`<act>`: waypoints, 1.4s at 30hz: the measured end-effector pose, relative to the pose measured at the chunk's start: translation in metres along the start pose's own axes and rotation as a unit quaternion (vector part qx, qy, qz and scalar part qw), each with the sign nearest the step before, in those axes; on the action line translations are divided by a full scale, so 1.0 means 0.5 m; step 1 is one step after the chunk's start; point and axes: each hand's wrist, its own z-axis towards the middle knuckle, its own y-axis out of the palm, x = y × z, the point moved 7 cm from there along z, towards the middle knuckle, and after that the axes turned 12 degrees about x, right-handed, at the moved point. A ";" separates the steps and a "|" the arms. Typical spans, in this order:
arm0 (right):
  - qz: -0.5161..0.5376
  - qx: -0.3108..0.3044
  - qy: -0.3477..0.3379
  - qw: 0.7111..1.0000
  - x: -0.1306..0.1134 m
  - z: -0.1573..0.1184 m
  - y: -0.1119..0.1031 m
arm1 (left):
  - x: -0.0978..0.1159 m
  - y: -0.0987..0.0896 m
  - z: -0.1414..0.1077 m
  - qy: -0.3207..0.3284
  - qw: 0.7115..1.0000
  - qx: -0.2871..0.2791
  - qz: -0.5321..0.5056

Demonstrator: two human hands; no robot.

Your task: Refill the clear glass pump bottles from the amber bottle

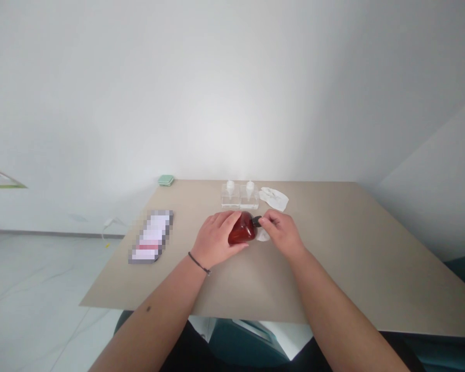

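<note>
A dark red, see-through bottle (pixel 243 228) lies tilted on its side above the table, its neck pointing right. My left hand (pixel 217 238) is wrapped round the bottle's body from the left. At the neck, the fingers of my right hand (pixel 279 230) pinch a black cap (pixel 257 221); whether it is still joined to the neck I cannot tell. Just behind my hands stand two clear square bottles with white tops, the left one (pixel 230 196) and the right one (pixel 249 196). Under the red bottle's neck a bit of white tissue (pixel 262 235) shows, partly hidden.
A crumpled white tissue (pixel 274 198) lies right of the clear bottles. On the left is a blurred phone (pixel 151 236). Small green pads (pixel 166 180) sit at the table's back left corner. The beige table (pixel 344 248) meets a white wall (pixel 225 93) behind.
</note>
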 end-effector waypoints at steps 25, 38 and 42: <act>0.053 0.024 -0.015 0.998 0.002 0.003 -0.008 | 0.002 0.001 0.000 -0.005 1.000 0.008 -0.025; 0.047 0.009 0.006 0.999 0.005 -0.003 0.006 | 0.002 0.003 -0.002 0.000 1.000 0.014 -0.024; 0.089 -0.043 -0.052 0.994 -0.016 -0.009 0.007 | 0.003 0.003 -0.002 0.003 1.000 0.014 -0.027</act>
